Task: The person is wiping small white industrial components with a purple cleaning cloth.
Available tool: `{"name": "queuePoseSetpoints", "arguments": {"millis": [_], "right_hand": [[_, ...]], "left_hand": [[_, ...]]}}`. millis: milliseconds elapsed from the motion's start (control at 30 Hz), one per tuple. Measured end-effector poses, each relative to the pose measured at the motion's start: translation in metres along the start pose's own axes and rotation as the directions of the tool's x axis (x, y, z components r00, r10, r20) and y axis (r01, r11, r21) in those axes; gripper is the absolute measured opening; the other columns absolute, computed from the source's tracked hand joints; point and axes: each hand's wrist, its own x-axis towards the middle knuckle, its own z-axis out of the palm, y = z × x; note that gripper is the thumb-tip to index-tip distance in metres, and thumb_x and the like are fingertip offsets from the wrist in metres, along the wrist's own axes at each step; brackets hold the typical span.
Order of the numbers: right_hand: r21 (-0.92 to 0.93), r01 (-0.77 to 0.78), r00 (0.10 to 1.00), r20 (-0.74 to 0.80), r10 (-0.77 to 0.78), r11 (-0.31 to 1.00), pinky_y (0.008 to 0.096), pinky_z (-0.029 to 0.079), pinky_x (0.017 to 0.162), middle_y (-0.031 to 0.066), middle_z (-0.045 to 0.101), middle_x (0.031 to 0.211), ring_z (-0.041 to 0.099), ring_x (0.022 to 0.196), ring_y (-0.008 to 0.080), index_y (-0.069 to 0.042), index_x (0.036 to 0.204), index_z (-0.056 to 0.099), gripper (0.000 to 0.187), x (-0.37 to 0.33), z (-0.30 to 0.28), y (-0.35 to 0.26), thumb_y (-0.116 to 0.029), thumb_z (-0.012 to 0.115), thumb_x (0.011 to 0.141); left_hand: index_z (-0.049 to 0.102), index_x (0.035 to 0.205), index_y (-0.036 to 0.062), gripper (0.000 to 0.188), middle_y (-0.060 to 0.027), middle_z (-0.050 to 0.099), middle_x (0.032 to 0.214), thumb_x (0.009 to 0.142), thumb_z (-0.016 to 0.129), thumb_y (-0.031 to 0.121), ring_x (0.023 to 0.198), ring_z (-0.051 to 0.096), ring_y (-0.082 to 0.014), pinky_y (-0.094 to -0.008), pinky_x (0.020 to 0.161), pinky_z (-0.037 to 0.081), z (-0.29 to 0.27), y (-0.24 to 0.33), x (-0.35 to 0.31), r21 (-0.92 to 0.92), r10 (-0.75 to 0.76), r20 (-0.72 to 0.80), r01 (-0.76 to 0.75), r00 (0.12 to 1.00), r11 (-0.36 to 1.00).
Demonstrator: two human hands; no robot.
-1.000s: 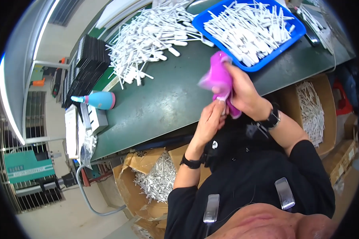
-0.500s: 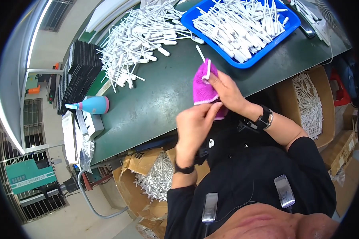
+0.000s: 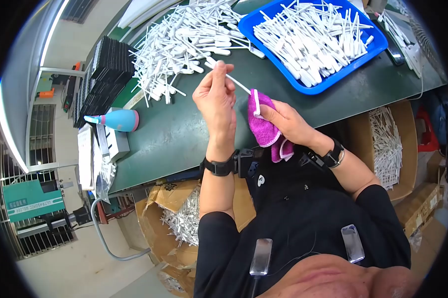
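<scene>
My left hand [image 3: 215, 102] pinches the thick end of a white plastic stick [image 3: 240, 85], which slants down to the right. The stick's thin end goes into a fuzzy purple cloth [image 3: 262, 128] with white edging. My right hand [image 3: 289, 121] is closed around that cloth, its thumb pressing on top; the stick's tip is hidden inside. Just beyond my left hand spreads a loose pile of similar white sticks [image 3: 184, 42]. Farther right, a blue tray [image 3: 311, 91] is heaped with more of them.
A green workbench [image 3: 179, 134] lies under everything. On its left are stacked black trays [image 3: 102, 74] and a light-blue squeeze bottle [image 3: 122, 120] lying on its side. Cardboard boxes of white sticks stand below the bench, at left [image 3: 152, 218] and right [image 3: 407, 149].
My left hand has moved up and away from the cloth's lower edge to the stick's thick end. My right hand and the cloth have shifted slightly right and nearer me.
</scene>
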Motion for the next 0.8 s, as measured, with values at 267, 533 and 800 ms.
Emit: {"name": "queuePoseSetpoints", "arguments": {"millis": [267, 533, 800], "right_hand": [[-0.051, 0.047, 0.999, 0.010, -0.046, 0.998, 0.0197, 0.044, 0.063, -0.0026, 0.056, 0.078, 0.051, 0.070, 0.0027, -0.001, 0.100, 0.055, 0.033, -0.002, -0.003, 0.008, -0.032, 0.041, 0.100], [0.258, -0.014, 1.000, -0.012, 0.018, 0.966, 0.0207, 0.047, 0.065, -0.0012, 0.058, 0.083, 0.056, 0.072, 0.0042, -0.002, 0.100, 0.055, 0.031, -0.003, -0.007, 0.006, -0.031, 0.043, 0.099], [0.292, -0.011, 1.000, -0.020, 0.017, 0.956, 0.0219, 0.048, 0.065, -0.0010, 0.058, 0.084, 0.055, 0.072, 0.0044, -0.002, 0.101, 0.055, 0.032, -0.003, -0.012, 0.009, -0.033, 0.045, 0.098]], "left_hand": [[0.066, 0.087, -0.0030, 0.030, -0.0022, 0.054, 0.056, 0.089, 0.061, 0.026, 0.041, 0.044, -0.0057, -0.0202, 0.037, 0.031, 0.049, 0.013, 0.070, 0.052, 0.129, 0.214, -0.144, 0.968, 0.988], [0.068, 0.085, -0.0028, 0.053, -0.0187, 0.067, 0.076, 0.085, 0.056, 0.049, 0.066, 0.066, -0.0277, -0.0362, 0.060, 0.051, -0.007, 0.001, 0.143, 0.888, 0.177, 0.435, -0.453, 0.883, 0.077], [0.070, 0.078, 0.0039, 0.060, -0.0177, 0.067, 0.075, 0.083, 0.049, 0.060, 0.074, 0.065, -0.0328, -0.0409, 0.070, 0.050, -0.027, -0.035, 0.114, 0.926, 0.039, 0.297, -0.278, 0.954, -0.256]]}}
